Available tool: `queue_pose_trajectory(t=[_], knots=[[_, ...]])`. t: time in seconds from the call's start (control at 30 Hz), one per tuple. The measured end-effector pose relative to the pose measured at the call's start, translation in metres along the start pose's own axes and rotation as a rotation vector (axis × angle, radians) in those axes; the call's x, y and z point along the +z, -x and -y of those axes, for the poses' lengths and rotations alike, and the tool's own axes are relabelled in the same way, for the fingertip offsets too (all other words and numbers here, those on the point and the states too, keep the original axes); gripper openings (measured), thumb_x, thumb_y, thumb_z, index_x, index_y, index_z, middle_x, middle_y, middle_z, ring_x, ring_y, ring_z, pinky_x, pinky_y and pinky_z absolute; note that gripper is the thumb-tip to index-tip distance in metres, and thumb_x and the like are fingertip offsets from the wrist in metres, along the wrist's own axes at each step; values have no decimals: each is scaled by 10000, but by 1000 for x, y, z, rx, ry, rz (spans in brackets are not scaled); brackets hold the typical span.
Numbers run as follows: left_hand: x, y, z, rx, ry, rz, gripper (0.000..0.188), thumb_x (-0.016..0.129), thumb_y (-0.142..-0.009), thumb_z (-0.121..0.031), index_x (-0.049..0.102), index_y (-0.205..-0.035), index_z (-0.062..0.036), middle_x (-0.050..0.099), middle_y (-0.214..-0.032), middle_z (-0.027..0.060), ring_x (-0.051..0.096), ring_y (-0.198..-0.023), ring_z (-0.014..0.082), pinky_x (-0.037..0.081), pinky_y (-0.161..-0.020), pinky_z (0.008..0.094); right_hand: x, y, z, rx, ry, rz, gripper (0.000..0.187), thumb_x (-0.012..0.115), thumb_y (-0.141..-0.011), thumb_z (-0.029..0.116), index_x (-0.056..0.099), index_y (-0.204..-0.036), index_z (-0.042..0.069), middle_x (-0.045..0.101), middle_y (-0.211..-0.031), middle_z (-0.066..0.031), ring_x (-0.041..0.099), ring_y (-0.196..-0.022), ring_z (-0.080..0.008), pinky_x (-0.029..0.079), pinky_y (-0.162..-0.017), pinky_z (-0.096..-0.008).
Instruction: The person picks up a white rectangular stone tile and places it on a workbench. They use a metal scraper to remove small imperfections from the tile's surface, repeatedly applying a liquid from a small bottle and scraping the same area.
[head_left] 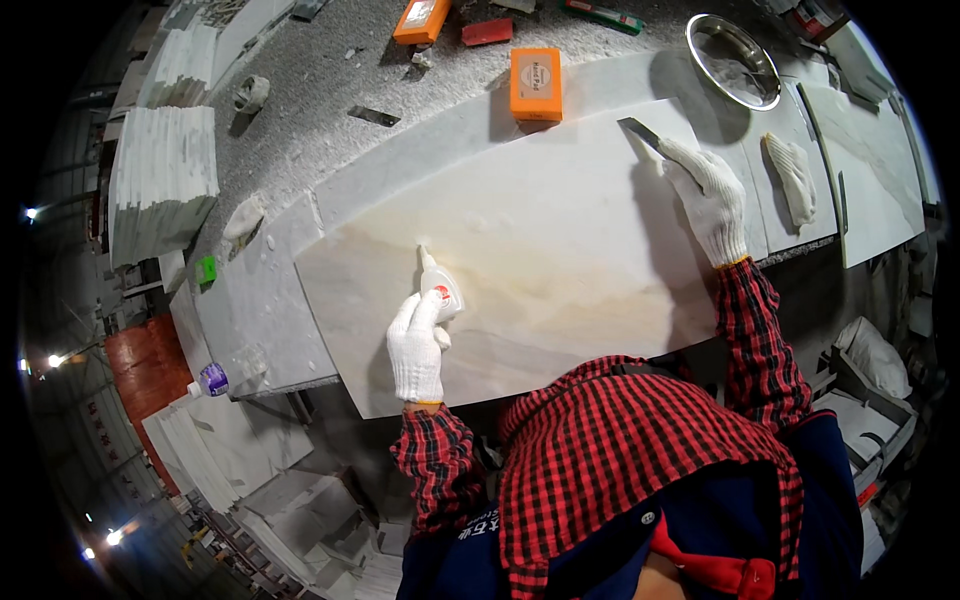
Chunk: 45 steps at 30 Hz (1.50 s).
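Observation:
A pale marble slab (520, 220) with beige veining lies across the table before me. My left hand (414, 350), in a white knit glove, is wrapped round a small white squeeze bottle (446, 290). The bottle's narrow nozzle points away from me, its tip at a small whitish spot on the slab. In its own white glove, my right hand (710, 200) grips a flat metal blade (638, 130) near the slab's far right corner. The blade's tip points to the far left; its handle end is hidden in the glove.
Beyond the slab stands an orange box (536, 85). A metal bowl (733, 62) and a loose white glove (790, 180) lie to the right. At left are a plastic bottle (213, 379), a tape roll (252, 94) and stacked stone tiles (162, 180). Another flat blade (374, 116) lies farther back.

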<state>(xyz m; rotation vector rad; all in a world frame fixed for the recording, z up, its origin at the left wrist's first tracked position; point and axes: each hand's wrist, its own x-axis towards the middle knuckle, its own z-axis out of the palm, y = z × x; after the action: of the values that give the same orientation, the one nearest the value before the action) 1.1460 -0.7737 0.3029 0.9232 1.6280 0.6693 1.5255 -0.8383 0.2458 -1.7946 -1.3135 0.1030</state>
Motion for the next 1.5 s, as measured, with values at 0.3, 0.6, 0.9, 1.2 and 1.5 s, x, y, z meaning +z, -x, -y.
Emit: queue_pose_trajectory(t=[0.3,0.6,0.9,1.2,1.5], knots=[[-3,-6,7,-4,21,9,232,645,-959,-218,681,-1007,6,622,-812,51,462,-486,75,355,-453,231,1,1,0,-8,7,-10,229,733,-895,135,758,-1115,76,727,-953,-113,693,-879,-277,536,-799,-352],[0,-2,0,-16,18,-4,225,631,-956,-229,643,-905,-11,594,-787,32,445,-503,72,343,-472,242,1,1,-2,-9,-2,-3,237,734,-897,140,755,-1124,74,726,-939,-106,691,-865,-271,535,-791,-347],[1,1,-2,1,18,1,222,625,-965,-228,640,-900,-16,572,-766,19,434,-515,66,345,-484,239,2,0,-2,-43,6,-29,221,729,-896,131,757,-1109,75,722,-925,-110,691,-853,-273,535,-775,-354],[-11,7,-2,139,145,-107,273,605,-1019,-244,623,-1173,-19,636,-1013,27,562,-802,68,466,-677,238,1,-1,0,-41,24,-25,209,732,-888,134,758,-1086,71,719,-912,-110,687,-843,-279,535,-767,-356],[-10,-114,-76,586,-11,-47,443,641,-1005,-272,592,-1311,44,655,-1237,86,597,-1123,177,428,-1017,331,1,0,6,-9,41,-23,202,727,-893,149,757,-1079,76,711,-887,-114,678,-833,-289,531,-751,-370]])
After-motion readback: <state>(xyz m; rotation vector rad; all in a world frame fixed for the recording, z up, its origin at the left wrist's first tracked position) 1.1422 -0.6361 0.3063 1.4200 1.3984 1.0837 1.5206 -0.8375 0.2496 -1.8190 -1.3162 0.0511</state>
